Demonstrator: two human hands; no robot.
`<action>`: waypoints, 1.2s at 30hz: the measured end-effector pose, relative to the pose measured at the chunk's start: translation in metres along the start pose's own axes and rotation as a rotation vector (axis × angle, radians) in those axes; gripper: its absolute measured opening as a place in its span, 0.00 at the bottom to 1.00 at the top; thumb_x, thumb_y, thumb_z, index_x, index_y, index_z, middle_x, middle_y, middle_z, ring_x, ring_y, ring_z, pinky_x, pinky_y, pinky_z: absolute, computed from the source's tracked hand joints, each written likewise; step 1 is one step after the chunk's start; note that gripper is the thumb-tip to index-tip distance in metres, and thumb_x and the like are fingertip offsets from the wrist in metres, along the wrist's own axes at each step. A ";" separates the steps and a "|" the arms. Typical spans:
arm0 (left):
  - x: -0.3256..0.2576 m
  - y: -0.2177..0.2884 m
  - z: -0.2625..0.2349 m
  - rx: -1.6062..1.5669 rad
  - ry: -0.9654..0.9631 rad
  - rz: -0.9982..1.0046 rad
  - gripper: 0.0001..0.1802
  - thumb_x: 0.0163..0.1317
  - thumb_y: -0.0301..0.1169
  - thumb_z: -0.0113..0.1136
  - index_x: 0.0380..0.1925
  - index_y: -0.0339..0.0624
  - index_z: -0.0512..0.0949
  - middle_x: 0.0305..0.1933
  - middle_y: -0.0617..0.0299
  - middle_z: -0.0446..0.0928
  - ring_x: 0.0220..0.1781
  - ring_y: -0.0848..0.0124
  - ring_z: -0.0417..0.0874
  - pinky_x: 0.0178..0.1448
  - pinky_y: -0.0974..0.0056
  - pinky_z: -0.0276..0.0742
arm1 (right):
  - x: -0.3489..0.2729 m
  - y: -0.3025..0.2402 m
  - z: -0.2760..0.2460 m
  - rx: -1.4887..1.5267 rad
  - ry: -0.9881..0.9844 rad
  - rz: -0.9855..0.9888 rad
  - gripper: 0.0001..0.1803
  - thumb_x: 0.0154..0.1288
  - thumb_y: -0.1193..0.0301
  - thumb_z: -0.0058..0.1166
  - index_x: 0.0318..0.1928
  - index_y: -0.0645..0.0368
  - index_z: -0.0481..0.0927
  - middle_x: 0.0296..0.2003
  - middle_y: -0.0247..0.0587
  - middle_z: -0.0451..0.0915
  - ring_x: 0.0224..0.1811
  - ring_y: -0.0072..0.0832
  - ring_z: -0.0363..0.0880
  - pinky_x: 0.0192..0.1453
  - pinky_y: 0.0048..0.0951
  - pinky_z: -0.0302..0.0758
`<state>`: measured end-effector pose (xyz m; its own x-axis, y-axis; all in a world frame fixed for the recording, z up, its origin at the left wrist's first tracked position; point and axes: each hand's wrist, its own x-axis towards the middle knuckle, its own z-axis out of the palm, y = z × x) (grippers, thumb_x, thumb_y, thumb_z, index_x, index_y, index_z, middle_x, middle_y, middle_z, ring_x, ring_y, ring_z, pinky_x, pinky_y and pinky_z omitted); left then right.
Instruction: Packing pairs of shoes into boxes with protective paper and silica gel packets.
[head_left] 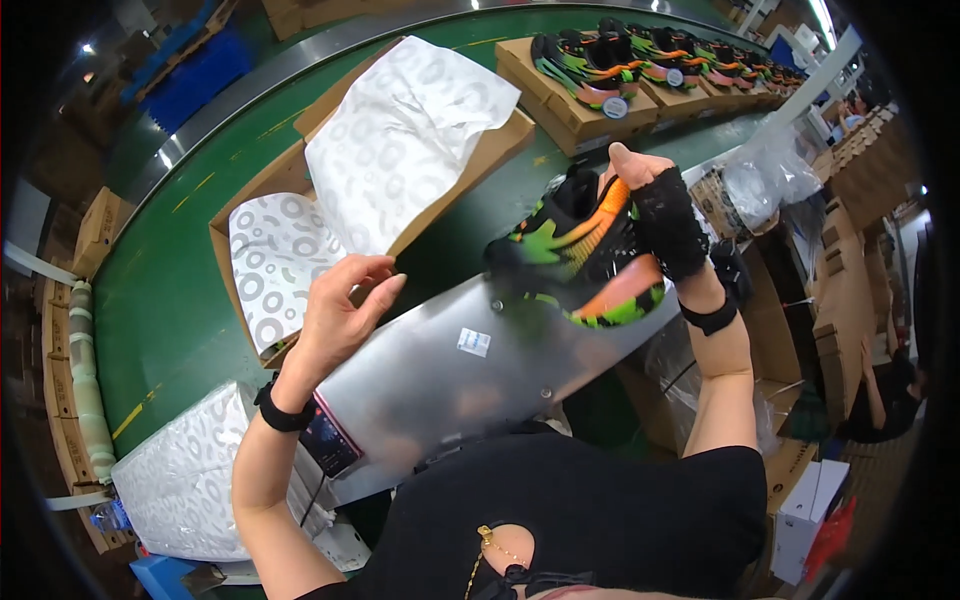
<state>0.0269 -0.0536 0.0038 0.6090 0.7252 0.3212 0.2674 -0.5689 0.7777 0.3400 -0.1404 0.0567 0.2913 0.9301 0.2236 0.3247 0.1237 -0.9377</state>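
Observation:
My right hand (670, 215), in a black fingerless glove, grips a sneaker (575, 240) by its upper. The sneaker is black, green and orange with a pink patch, and looks slightly blurred. It hangs tilted above a metal worktop (430, 385). My left hand (340, 310) is bare, with curled fingers and a gap between thumb and forefinger; I see nothing in it. It hovers beside an open cardboard shoebox (510, 140). Patterned white tissue paper (390, 140) lines this box and folds out over its sides.
Several similar sneakers (590, 65) stand on cardboard boxes (575, 120) along the green conveyor (160, 310). A stack of patterned tissue (185, 480) lies at left. Clear plastic bags (755, 185) and cartons (775, 340) crowd the right side. Another person's arm (872, 385) shows far right.

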 end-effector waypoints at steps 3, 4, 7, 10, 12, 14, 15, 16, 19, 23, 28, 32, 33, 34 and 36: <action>0.000 0.039 0.011 -0.013 0.008 0.220 0.21 0.47 0.28 0.65 0.43 0.39 0.74 0.32 0.59 0.71 0.30 0.71 0.72 0.34 0.70 0.70 | -0.022 -0.030 0.006 0.065 -0.109 0.044 0.27 0.62 0.52 0.44 0.19 0.65 0.72 0.15 0.34 0.71 0.20 0.16 0.67 0.27 0.20 0.64; -0.003 0.050 0.011 -0.005 -0.025 0.264 0.25 0.45 0.30 0.66 0.46 0.40 0.72 0.33 0.59 0.69 0.30 0.71 0.71 0.34 0.69 0.70 | -0.028 -0.042 0.011 0.092 -0.235 0.046 0.27 0.62 0.52 0.44 0.19 0.65 0.73 0.15 0.34 0.71 0.20 0.17 0.68 0.27 0.20 0.65; -0.004 0.081 0.006 0.068 -0.133 0.413 0.36 0.40 0.38 0.69 0.53 0.46 0.68 0.30 0.59 0.65 0.26 0.68 0.67 0.31 0.68 0.68 | -0.041 -0.060 0.040 0.144 -0.376 0.022 0.28 0.64 0.54 0.40 0.14 0.63 0.65 0.12 0.38 0.66 0.15 0.21 0.61 0.20 0.21 0.57; -0.016 0.095 -0.002 0.308 -0.344 0.378 0.39 0.36 0.39 0.71 0.52 0.44 0.68 0.26 0.60 0.65 0.25 0.65 0.67 0.29 0.66 0.65 | -0.044 -0.075 0.058 0.208 -0.555 0.069 0.28 0.64 0.56 0.40 0.13 0.64 0.65 0.13 0.39 0.67 0.16 0.22 0.63 0.22 0.22 0.59; -0.027 0.092 -0.007 0.359 -0.320 0.327 0.30 0.39 0.40 0.68 0.44 0.45 0.70 0.23 0.60 0.68 0.23 0.63 0.71 0.26 0.63 0.67 | -0.043 -0.081 0.072 0.140 -0.636 0.032 0.26 0.63 0.59 0.40 0.13 0.64 0.66 0.13 0.40 0.68 0.18 0.24 0.64 0.25 0.23 0.61; -0.038 0.091 -0.016 0.419 -0.274 0.308 0.26 0.42 0.42 0.66 0.40 0.45 0.70 0.21 0.60 0.67 0.21 0.62 0.71 0.24 0.63 0.66 | -0.041 -0.086 0.081 0.141 -0.675 0.017 0.25 0.62 0.60 0.40 0.13 0.65 0.66 0.14 0.40 0.68 0.19 0.24 0.64 0.26 0.23 0.62; -0.043 0.090 -0.020 0.368 -0.250 0.296 0.25 0.42 0.41 0.66 0.38 0.45 0.70 0.21 0.59 0.68 0.22 0.61 0.72 0.24 0.62 0.66 | -0.039 -0.087 0.086 0.137 -0.695 0.003 0.24 0.61 0.61 0.40 0.13 0.65 0.66 0.14 0.40 0.69 0.19 0.24 0.65 0.27 0.23 0.63; -0.047 0.089 -0.024 0.319 -0.225 0.284 0.23 0.42 0.41 0.66 0.36 0.44 0.69 0.21 0.59 0.69 0.22 0.60 0.73 0.24 0.61 0.67 | -0.038 -0.088 0.091 0.131 -0.686 -0.027 0.24 0.61 0.60 0.41 0.13 0.65 0.67 0.14 0.39 0.69 0.19 0.23 0.65 0.27 0.22 0.63; -0.056 0.087 -0.034 0.303 -0.227 0.202 0.23 0.42 0.39 0.66 0.36 0.43 0.69 0.23 0.58 0.70 0.24 0.59 0.74 0.24 0.61 0.68 | -0.028 -0.094 0.106 0.191 -0.808 -0.020 0.25 0.60 0.56 0.47 0.16 0.65 0.72 0.13 0.35 0.70 0.19 0.17 0.67 0.26 0.21 0.65; -0.061 0.095 -0.052 0.339 -0.341 0.035 0.22 0.44 0.40 0.65 0.37 0.42 0.69 0.21 0.56 0.72 0.23 0.56 0.75 0.25 0.60 0.69 | -0.011 -0.095 0.139 0.212 -0.877 -0.056 0.24 0.60 0.58 0.48 0.16 0.66 0.71 0.13 0.34 0.69 0.19 0.17 0.65 0.26 0.21 0.65; -0.055 0.077 -0.077 0.232 -0.169 -0.027 0.17 0.43 0.37 0.67 0.29 0.40 0.72 0.20 0.55 0.73 0.23 0.59 0.77 0.25 0.64 0.70 | 0.019 -0.092 0.167 0.215 -0.831 -0.307 0.16 0.60 0.62 0.48 0.25 0.64 0.74 0.18 0.37 0.71 0.23 0.20 0.67 0.32 0.23 0.67; -0.056 0.027 -0.123 0.031 0.157 -0.284 0.14 0.51 0.34 0.62 0.28 0.36 0.71 0.18 0.62 0.73 0.13 0.77 0.72 0.16 0.72 0.66 | 0.050 -0.065 0.177 0.143 -0.288 -0.536 0.12 0.59 0.64 0.48 0.37 0.61 0.75 0.26 0.37 0.76 0.30 0.22 0.73 0.38 0.23 0.69; -0.052 0.014 -0.139 -0.159 0.216 -0.427 0.13 0.55 0.35 0.59 0.28 0.36 0.71 0.18 0.64 0.72 0.10 0.80 0.69 0.13 0.74 0.65 | 0.046 -0.056 0.169 0.116 -0.260 -0.510 0.12 0.60 0.65 0.48 0.36 0.62 0.75 0.26 0.37 0.77 0.30 0.21 0.73 0.38 0.22 0.69; -0.047 -0.003 -0.151 -0.208 0.257 -0.456 0.15 0.58 0.39 0.55 0.29 0.36 0.70 0.17 0.65 0.70 0.09 0.80 0.67 0.12 0.75 0.63 | 0.045 -0.038 0.164 0.093 -0.357 -0.353 0.12 0.60 0.65 0.48 0.36 0.62 0.75 0.27 0.37 0.78 0.32 0.20 0.74 0.39 0.22 0.69; -0.026 -0.028 -0.170 -0.303 0.291 -0.519 0.20 0.61 0.46 0.48 0.31 0.37 0.70 0.15 0.68 0.67 0.08 0.80 0.64 0.11 0.75 0.61 | 0.039 0.003 0.155 0.061 -0.578 -0.127 0.13 0.61 0.65 0.47 0.36 0.62 0.75 0.28 0.36 0.79 0.34 0.18 0.74 0.41 0.21 0.69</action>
<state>-0.1228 0.0095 0.0656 0.2201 0.9748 -0.0359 0.2244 -0.0148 0.9744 0.2126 -0.0499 0.0218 -0.2887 0.9422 0.1699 0.2675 0.2498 -0.9306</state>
